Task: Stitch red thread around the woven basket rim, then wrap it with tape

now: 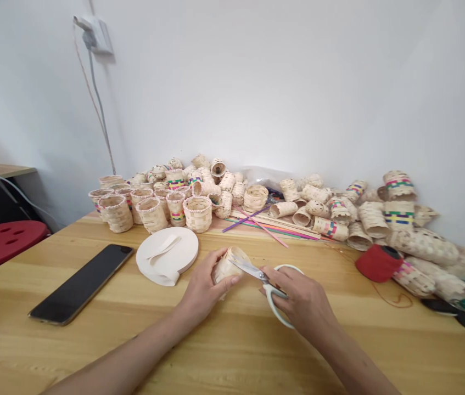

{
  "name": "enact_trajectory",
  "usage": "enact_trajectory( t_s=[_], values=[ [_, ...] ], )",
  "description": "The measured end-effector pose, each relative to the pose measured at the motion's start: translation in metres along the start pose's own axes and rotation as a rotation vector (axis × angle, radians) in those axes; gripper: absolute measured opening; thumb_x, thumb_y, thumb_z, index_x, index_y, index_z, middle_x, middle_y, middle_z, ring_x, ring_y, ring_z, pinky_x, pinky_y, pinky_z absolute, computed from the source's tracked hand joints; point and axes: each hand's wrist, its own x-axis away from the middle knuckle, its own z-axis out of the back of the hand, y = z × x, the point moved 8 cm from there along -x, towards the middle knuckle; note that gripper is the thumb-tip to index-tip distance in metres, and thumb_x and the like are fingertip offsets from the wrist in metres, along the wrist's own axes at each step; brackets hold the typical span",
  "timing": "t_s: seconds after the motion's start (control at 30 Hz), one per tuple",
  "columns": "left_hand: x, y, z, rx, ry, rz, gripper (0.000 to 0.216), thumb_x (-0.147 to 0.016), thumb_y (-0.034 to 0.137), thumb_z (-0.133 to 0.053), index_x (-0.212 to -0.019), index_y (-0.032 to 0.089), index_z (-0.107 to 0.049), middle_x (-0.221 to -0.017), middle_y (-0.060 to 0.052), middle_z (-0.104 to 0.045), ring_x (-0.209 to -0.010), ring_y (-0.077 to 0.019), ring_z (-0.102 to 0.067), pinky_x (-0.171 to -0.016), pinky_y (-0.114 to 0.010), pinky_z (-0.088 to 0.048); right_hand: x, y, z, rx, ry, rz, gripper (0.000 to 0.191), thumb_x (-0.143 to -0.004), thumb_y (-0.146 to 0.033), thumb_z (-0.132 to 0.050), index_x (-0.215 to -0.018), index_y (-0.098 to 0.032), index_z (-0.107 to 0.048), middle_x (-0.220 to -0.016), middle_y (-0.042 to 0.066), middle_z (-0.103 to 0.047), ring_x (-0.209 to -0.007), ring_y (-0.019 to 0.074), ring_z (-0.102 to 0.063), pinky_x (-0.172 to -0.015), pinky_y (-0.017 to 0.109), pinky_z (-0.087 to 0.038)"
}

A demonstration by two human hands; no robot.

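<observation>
My left hand (205,285) is wrapped round a small woven bamboo basket (227,265), tilted with its mouth toward the scissors. In my right hand (304,299) is a pair of scissors (275,291) with pale green handles, my fingers through the loops. The blades reach to the basket's rim; whether they touch a strip there I cannot make out. A roll of cream-coloured tape (189,249) lies flat to the left of my left hand, its loose end folded over the top.
A black phone (84,282) lies at the left. Rimmed baskets (198,214) stand at the back, with more woven baskets (374,219) piled along the wall. Coloured strips (265,224) lie between. A red thread spool (378,263) is at the right. A red stool (4,244) stands beside the table.
</observation>
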Motion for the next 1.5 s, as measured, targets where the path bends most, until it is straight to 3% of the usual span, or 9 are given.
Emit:
enact_trajectory(
  t_s=[0.5, 0.6, 0.7, 0.83, 1.0, 1.1, 1.2, 1.33, 1.5],
  values=[
    [-0.002, 0.000, 0.003, -0.010, 0.002, -0.037, 0.056, -0.074, 0.036, -0.068, -0.124, 0.019, -0.051, -0.126, -0.011, -0.056, -0.116, -0.0268, -0.052, -0.100, -0.040, -0.038, 0.000, -0.004, 0.004, -0.053, 0.020, 0.053, 0.023, -0.088, -0.025, -0.055, -0.110, -0.020, -0.061, -0.089, 0.006, -0.070, -0.073, 0.0171, -0.065, -0.061, 0.023, -0.045],
    [-0.003, -0.004, 0.004, 0.067, 0.006, 0.027, 0.059, -0.073, 0.037, -0.068, -0.125, 0.018, -0.049, -0.128, -0.012, -0.055, -0.118, -0.0277, -0.051, -0.101, -0.041, -0.039, -0.001, 0.025, 0.020, -0.062, 0.129, -0.053, 0.026, -0.089, -0.030, -0.053, -0.111, -0.020, -0.062, -0.091, 0.007, -0.070, -0.077, 0.0179, -0.066, -0.065, 0.024, -0.047],
    [-0.003, -0.007, 0.002, 0.229, -0.024, 0.090, 0.061, -0.074, 0.041, -0.066, -0.126, 0.015, -0.046, -0.129, -0.014, -0.055, -0.118, -0.0280, -0.051, -0.100, -0.041, -0.041, 0.008, 0.091, 0.044, 0.090, 0.229, -0.381, 0.034, -0.088, -0.033, -0.051, -0.118, -0.019, -0.060, -0.102, 0.010, -0.070, -0.085, 0.0233, -0.067, -0.068, 0.028, -0.049],
    [0.000, -0.005, -0.009, 0.483, -0.129, 0.149, 0.059, -0.079, 0.045, -0.061, -0.129, 0.017, -0.046, -0.130, -0.013, -0.055, -0.116, -0.0270, -0.054, -0.094, -0.037, -0.046, 0.030, 0.162, 0.037, 0.327, -0.131, -0.593, 0.047, -0.085, -0.026, -0.050, -0.131, -0.019, -0.049, -0.099, 0.013, -0.070, -0.084, 0.0292, -0.067, -0.057, 0.030, -0.045],
    [0.003, -0.007, -0.017, 0.654, -0.209, 0.171, 0.058, -0.080, 0.045, -0.063, -0.130, 0.018, -0.048, -0.131, -0.012, -0.056, -0.116, -0.0262, -0.055, -0.096, -0.037, -0.045, 0.060, 0.181, 0.029, 0.349, -0.342, -0.564, 0.028, -0.079, -0.016, -0.054, -0.105, -0.014, -0.066, -0.074, 0.013, -0.070, -0.070, 0.0283, -0.068, -0.055, 0.029, -0.044],
    [0.004, -0.009, -0.021, 0.699, -0.247, 0.169, 0.057, -0.080, 0.046, -0.063, -0.130, 0.020, -0.050, -0.130, -0.011, -0.057, -0.118, -0.0265, -0.054, -0.097, -0.037, -0.045, 0.061, 0.167, 0.034, 0.362, -0.365, -0.568, 0.019, -0.082, -0.017, -0.053, -0.088, -0.012, -0.070, -0.070, 0.015, -0.070, -0.067, 0.0308, -0.068, -0.056, 0.034, -0.048],
    [0.008, -0.008, -0.027, 0.713, -0.309, 0.183, 0.060, -0.079, 0.048, -0.063, -0.131, 0.021, -0.049, -0.126, -0.013, -0.060, -0.116, -0.0282, -0.055, -0.094, -0.039, -0.047, 0.037, 0.122, 0.038, 0.220, -0.277, -0.485, 0.034, -0.091, -0.032, -0.048, -0.119, -0.018, -0.061, -0.107, 0.014, -0.068, -0.100, 0.0286, -0.064, -0.077, 0.040, -0.051],
    [0.013, 0.002, -0.032, 0.711, -0.378, 0.180, 0.069, -0.076, 0.053, -0.065, -0.135, 0.023, -0.046, -0.128, -0.013, -0.058, -0.116, -0.0291, -0.055, -0.092, -0.039, -0.048, -0.010, 0.032, 0.016, -0.806, -0.318, -0.221, 0.061, -0.091, -0.053, -0.044, -0.144, -0.025, -0.032, -0.140, 0.011, -0.045, -0.127, 0.0217, -0.045, -0.097, 0.040, -0.045],
    [0.010, 0.005, -0.032, 0.755, -0.374, 0.184, 0.073, -0.076, 0.054, -0.064, -0.138, 0.023, -0.040, -0.133, -0.014, -0.054, -0.119, -0.0289, -0.053, -0.096, -0.040, -0.045, -0.031, -0.015, -0.011, -1.317, -0.492, -0.117, 0.092, -0.071, -0.064, -0.065, -0.145, -0.026, -0.027, -0.149, 0.009, -0.031, -0.135, 0.0247, -0.032, -0.105, 0.042, -0.036]
  ],
)
